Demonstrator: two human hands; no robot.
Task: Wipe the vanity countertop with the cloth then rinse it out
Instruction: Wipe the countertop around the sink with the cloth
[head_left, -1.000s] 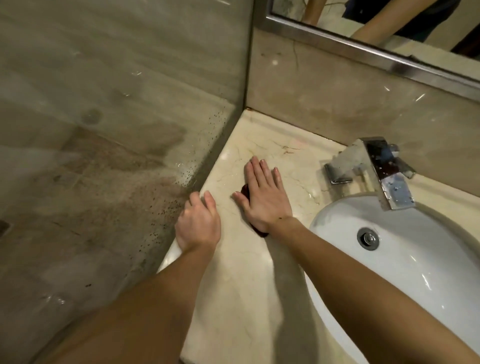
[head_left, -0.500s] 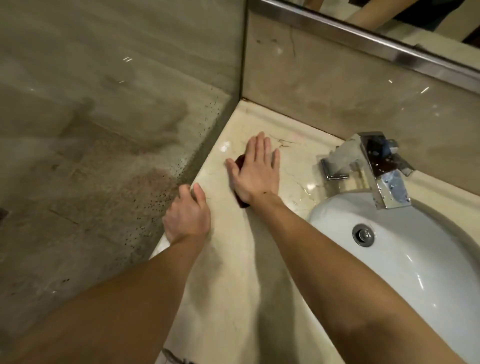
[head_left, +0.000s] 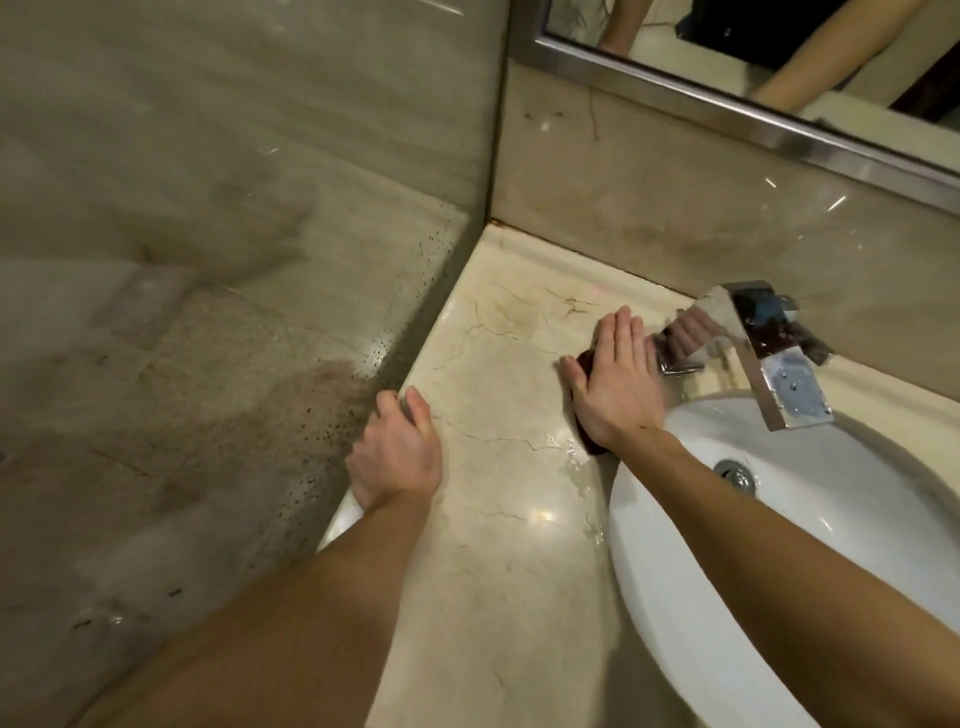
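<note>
Right hand (head_left: 618, 387) slid toward faucet (head_left: 769, 358); flat open fingers (head_left: 621, 332) press cloth (head_left: 586, 364) underneath.

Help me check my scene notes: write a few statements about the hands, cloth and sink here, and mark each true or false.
1. The right hand presses flat on a dark cloth. True.
2. The left hand holds the cloth. False: it rests on the countertop edge by the glass panel, holding nothing.
3. The cloth lies in the sink basin. False: it is on the countertop, beside the basin.
4. Wet streaks show on the countertop near the basin. True.
5. Water runs from the faucet. False: no stream is visible.
</note>
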